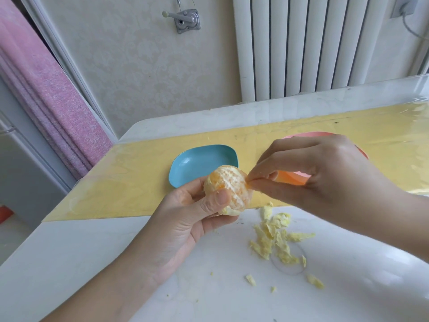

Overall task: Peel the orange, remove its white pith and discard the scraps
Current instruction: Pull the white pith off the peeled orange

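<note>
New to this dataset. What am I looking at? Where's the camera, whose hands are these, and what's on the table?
There is no robot here. A single camera worn on a person's head looks down at their two bare hands. The left hand holds a peeled orange. The right hand pinches a bit of pith on the orange's side. Pith scraps lie on the white table. Further back, on a yellow mat, sit an empty blue dish and a pink bowl that is mostly hidden behind the right hand.
</note>
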### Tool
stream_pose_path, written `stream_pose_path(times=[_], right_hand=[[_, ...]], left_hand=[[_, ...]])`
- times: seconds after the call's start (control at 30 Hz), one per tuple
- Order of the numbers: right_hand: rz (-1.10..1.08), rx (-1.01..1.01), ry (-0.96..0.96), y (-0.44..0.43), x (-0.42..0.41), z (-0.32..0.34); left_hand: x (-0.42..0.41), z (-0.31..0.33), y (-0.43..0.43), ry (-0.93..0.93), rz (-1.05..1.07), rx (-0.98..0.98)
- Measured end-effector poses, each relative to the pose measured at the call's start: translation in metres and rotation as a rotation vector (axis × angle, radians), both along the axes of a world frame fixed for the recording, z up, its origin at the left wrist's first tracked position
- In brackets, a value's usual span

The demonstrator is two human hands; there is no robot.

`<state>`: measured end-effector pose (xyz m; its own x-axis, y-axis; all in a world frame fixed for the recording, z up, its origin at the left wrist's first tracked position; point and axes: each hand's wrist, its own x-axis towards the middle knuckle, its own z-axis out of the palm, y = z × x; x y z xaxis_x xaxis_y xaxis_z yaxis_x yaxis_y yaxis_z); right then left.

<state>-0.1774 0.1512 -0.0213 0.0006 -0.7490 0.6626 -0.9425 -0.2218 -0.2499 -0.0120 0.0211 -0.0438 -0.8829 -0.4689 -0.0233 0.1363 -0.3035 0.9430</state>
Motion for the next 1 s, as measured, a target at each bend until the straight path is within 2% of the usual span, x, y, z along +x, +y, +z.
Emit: stream_pose_path(times=[0.17,0.3,0.63,0.87,1.0], right_hand=[[-0.009,-0.026,-0.034,0.0,0.002,0.001],[-0.028,-0.042,-0.115,0.001,0.006,0.001],[-0.058,-0.023,-0.164,0.002,0.011,0.001],[-0.095,-0.061,-0.108,0.0,0.013,-0.002],[-0.045,-0.034,-0.136,0.001,0.01,0.003]], left_hand=[[0.001,0.001,-0.001,0.016,0.019,-0.024],[0.001,0.003,0.0,0.039,0.06,-0.108],[0.001,0.002,0.0,0.022,0.128,-0.269],[0.001,0.003,0.002,0.043,0.117,-0.263],[0.001,0.003,0.001,0.038,0.037,-0.127]])
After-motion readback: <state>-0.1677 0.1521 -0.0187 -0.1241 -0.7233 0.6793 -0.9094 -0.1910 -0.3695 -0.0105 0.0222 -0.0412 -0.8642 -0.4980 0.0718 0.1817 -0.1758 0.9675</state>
